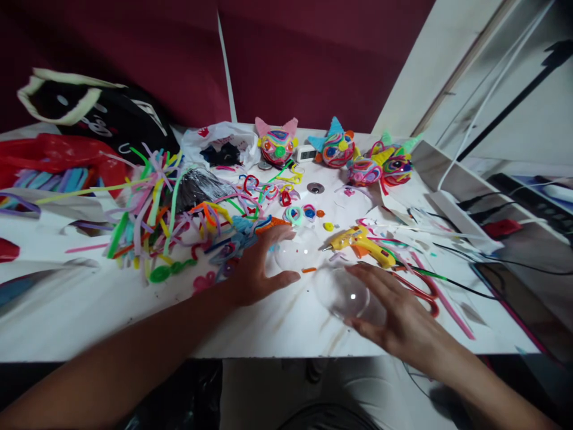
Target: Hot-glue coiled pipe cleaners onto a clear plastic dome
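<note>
My left hand curves around the side of a clear plastic half-ball with its fingers and thumb. A second clear half-ball is held in my right hand, between the fingers at the top and the thumb below. Both half-balls are low over the white table; whether they rest on it I cannot tell. Just beyond my right hand lies a yellow hot glue gun, its nozzle pointing left. Between the hands is a small orange piece.
Colourful pipe cleaners are heaped at the left. Several decorated animal-face balls stand along the back. Orange-handled scissors and a phone lie on the right. A white plastic bag and black bag sit behind.
</note>
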`<action>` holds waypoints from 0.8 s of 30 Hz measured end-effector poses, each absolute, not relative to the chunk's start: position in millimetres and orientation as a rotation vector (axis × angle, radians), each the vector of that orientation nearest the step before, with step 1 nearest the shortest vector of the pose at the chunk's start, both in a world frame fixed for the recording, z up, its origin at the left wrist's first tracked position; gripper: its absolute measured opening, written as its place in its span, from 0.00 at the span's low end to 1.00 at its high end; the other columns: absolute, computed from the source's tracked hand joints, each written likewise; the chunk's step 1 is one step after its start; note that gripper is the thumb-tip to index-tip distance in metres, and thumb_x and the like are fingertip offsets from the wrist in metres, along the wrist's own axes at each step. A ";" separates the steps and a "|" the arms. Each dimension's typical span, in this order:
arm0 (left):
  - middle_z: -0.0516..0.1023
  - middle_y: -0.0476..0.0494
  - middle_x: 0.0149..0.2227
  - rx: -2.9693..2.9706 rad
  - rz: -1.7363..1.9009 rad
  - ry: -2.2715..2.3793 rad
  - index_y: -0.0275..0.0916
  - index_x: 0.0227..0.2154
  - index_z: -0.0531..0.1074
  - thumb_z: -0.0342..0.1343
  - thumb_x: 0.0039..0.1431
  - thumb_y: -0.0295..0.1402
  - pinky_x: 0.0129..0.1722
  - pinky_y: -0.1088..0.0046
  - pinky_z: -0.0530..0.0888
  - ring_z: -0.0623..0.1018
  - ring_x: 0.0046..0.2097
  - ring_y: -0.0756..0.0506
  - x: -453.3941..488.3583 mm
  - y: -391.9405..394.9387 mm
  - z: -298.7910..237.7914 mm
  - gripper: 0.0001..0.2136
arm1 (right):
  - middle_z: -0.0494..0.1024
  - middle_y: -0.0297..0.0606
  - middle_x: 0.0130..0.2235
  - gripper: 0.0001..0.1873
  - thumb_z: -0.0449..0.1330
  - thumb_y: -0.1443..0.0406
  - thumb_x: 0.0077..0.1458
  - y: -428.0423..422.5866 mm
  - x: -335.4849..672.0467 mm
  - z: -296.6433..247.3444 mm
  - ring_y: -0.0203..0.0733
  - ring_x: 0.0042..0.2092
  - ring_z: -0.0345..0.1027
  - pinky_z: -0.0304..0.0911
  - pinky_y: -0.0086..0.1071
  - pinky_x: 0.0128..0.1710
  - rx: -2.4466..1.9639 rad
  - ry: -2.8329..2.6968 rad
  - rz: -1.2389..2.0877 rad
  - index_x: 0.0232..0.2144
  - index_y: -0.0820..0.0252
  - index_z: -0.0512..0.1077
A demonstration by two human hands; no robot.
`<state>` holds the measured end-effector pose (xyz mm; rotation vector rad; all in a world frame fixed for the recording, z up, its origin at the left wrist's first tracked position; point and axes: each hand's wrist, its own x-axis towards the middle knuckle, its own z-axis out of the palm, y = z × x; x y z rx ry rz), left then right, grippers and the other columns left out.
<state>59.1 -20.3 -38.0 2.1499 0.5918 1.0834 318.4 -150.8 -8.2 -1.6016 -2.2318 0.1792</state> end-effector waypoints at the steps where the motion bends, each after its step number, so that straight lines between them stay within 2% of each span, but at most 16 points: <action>1: 0.67 0.32 0.56 2.118 1.106 0.573 0.42 0.59 0.54 0.60 0.55 0.45 0.58 0.50 0.67 0.70 0.58 0.36 59.0 -20.2 -37.1 0.32 | 0.69 0.49 0.57 0.36 0.61 0.55 0.52 -152.9 313.8 -9.4 0.54 0.57 0.64 0.68 0.47 0.51 -1.573 -2.256 0.182 0.60 0.55 0.57; 6: 0.67 0.32 0.57 2.064 1.176 0.534 0.43 0.60 0.52 0.58 0.57 0.46 0.59 0.49 0.64 0.70 0.58 0.36 55.2 -16.7 -35.7 0.32 | 0.70 0.51 0.56 0.33 0.60 0.56 0.53 -143.7 294.5 -11.2 0.52 0.55 0.66 0.68 0.46 0.51 -1.539 -2.368 0.191 0.59 0.59 0.59; 10: 0.67 0.34 0.56 2.055 1.243 0.590 0.43 0.61 0.51 0.58 0.55 0.48 0.60 0.50 0.64 0.69 0.58 0.36 51.8 -15.1 -37.9 0.35 | 0.69 0.57 0.56 0.34 0.59 0.57 0.55 -124.3 275.0 -11.2 0.58 0.56 0.63 0.62 0.52 0.55 -1.631 -2.415 0.074 0.60 0.68 0.60; 14: 0.66 0.34 0.57 2.068 1.319 0.567 0.43 0.61 0.51 0.58 0.55 0.50 0.59 0.51 0.65 0.69 0.58 0.36 51.9 -15.1 -38.2 0.35 | 0.70 0.60 0.53 0.33 0.58 0.60 0.55 -99.7 244.9 -7.3 0.61 0.54 0.64 0.62 0.52 0.53 -1.692 -2.419 0.048 0.58 0.75 0.61; 18: 0.65 0.33 0.57 2.157 1.399 0.534 0.43 0.61 0.50 0.57 0.54 0.52 0.59 0.50 0.64 0.68 0.59 0.35 49.2 -15.5 -35.3 0.37 | 0.74 0.57 0.47 0.30 0.60 0.60 0.54 -70.6 225.3 2.1 0.59 0.49 0.67 0.64 0.50 0.49 -1.733 -2.391 0.026 0.55 0.72 0.64; 24: 0.64 0.35 0.57 2.450 1.456 0.537 0.42 0.62 0.50 0.56 0.55 0.52 0.55 0.55 0.68 0.69 0.57 0.36 46.1 -22.8 -25.2 0.36 | 0.71 0.54 0.53 0.33 0.58 0.55 0.55 -78.5 260.3 21.7 0.55 0.52 0.67 0.65 0.46 0.50 -1.711 -2.256 0.021 0.59 0.67 0.59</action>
